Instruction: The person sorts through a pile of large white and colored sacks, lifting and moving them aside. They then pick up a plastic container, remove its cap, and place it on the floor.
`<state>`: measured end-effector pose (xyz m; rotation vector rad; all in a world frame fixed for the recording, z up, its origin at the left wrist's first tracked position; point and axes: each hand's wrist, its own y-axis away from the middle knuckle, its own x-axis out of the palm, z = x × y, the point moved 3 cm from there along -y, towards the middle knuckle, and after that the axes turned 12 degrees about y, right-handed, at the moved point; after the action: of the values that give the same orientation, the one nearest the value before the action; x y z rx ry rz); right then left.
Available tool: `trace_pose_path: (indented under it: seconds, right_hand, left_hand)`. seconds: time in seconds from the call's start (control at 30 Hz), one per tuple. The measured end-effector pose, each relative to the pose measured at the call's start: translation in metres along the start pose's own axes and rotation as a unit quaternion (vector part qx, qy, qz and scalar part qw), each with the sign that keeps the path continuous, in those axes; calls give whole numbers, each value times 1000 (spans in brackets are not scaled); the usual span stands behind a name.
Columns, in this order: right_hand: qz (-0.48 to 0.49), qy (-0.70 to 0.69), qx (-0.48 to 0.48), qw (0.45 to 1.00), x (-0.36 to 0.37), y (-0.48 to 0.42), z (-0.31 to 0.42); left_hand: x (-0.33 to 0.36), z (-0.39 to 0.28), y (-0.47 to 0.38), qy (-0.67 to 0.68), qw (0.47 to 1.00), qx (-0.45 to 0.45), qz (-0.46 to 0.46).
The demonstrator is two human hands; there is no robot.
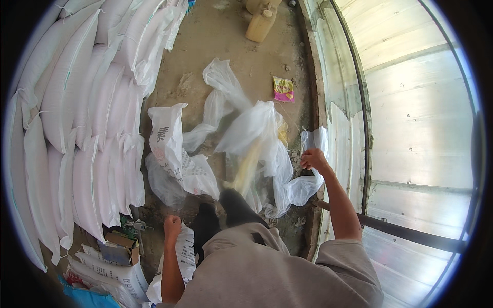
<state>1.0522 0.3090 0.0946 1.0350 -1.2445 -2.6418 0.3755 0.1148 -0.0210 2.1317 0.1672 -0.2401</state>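
My left hand (pixel 172 226) is curled into a fist, and nothing shows in it. Beside and partly behind that forearm lies a white printed sack (pixel 185 250). My right hand (pixel 313 159) is stretched out by the wall, its fingers bent. White plastic film (pixel 316 138) lies directly behind it; whether the fingers pinch this film is unclear. On the ground ahead of my feet are crumpled clear plastic liners (pixel 250 127) and an empty-looking white woven sack (pixel 165 133) with dark print. A yellowish streak (pixel 248 165) shows through the clear plastic.
Full white woven sacks (pixel 69 81) are stacked high on the left. A cardboard box (pixel 122 246) and more printed bags (pixel 115 271) stand at lower left. A yellowed plastic jerrycan (pixel 262 25) and a small colourful packet (pixel 284 89) rest ahead. Translucent wall panels (pixel 420 127) line the right.
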Motion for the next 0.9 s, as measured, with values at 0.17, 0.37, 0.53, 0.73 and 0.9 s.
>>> trace_pose_path:
  seconds: [0.17, 0.37, 0.53, 0.73, 0.9]
  right_hand:
    - [190, 293, -116, 930, 53, -27, 7]
    - [-247, 49, -46, 967, -136, -37, 38]
    - [-552, -317, -56, 769, -215, -21, 39]
    - [-431, -262, 67, 861, -27, -85, -61]
    - [-119, -133, 75, 981, 236, -124, -38]
  left_hand:
    - [-7, 5, -12, 8, 1000, -6, 15]
    - [3, -15, -13, 34, 999, 28, 1]
    - [10, 30, -28, 63, 998, 10, -9]
    - [26, 69, -32, 65, 997, 7, -37]
    - [23, 98, -22, -77, 989, 73, -100]
